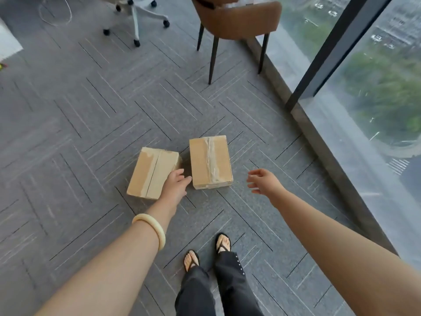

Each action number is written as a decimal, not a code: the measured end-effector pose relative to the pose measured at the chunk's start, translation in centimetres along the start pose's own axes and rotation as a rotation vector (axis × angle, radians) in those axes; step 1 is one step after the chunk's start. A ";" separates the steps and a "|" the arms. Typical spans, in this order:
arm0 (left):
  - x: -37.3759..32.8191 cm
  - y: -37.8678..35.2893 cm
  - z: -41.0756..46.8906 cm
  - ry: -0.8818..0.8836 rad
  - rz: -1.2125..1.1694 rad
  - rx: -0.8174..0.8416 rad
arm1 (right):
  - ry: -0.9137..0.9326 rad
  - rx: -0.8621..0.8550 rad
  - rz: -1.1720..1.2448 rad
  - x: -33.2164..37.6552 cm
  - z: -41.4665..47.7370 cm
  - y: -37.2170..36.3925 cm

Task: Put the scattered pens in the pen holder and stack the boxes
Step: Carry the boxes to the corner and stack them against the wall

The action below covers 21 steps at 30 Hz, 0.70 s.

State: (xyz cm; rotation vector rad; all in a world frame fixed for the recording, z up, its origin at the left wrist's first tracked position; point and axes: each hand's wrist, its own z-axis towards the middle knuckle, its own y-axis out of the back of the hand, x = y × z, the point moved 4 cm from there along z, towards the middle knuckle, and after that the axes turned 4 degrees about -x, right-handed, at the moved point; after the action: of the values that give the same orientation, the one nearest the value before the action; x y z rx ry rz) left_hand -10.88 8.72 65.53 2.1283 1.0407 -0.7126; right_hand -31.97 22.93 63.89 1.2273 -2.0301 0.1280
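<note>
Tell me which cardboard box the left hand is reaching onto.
The left box, angled on the carpet; the left hand overlaps its near right corner. The right box lies apart, untouched.

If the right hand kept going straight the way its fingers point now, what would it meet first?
Most likely the taped box: the right hand, open and empty, points left toward that box's near right corner. Height above the carpet is unclear, so it might pass just over.

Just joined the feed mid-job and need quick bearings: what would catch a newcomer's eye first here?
Two taped cardboard boxes lie side by side on the grey carpet, the left box and the right box, unstacked with a narrow gap between them. Both hands reach down toward them: the left hand is at the near right corner of the left box, and the right hand hangs open, right of the right box. A brown chair stands beyond, beside the window.
</note>
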 end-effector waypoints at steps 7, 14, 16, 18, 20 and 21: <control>5.9 -3.5 16.3 0.080 0.119 0.053 | -0.090 -0.037 -0.112 -3.7 14.4 -5.6; 17.8 -9.5 32.1 0.184 0.184 0.104 | -0.146 -0.082 -0.216 -11.8 30.8 -12.0; 20.5 -10.9 36.2 0.211 0.153 0.095 | -0.138 -0.103 -0.250 -13.9 34.7 -13.4; 22.9 -12.2 39.9 0.237 0.145 0.067 | -0.127 -0.107 -0.289 -15.4 38.2 -14.5; 25.0 -13.3 43.1 0.279 0.141 0.038 | -0.135 -0.113 -0.307 -16.7 41.0 -15.2; 26.0 -13.7 44.4 0.314 0.136 0.031 | -0.151 -0.113 -0.309 -17.4 42.2 -15.6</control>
State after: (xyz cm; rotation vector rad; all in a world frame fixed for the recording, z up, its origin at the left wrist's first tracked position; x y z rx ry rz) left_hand -16.33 -5.89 14.63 2.3631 1.0353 -0.3372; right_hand -38.01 8.72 18.17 1.4969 -1.9157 -0.2309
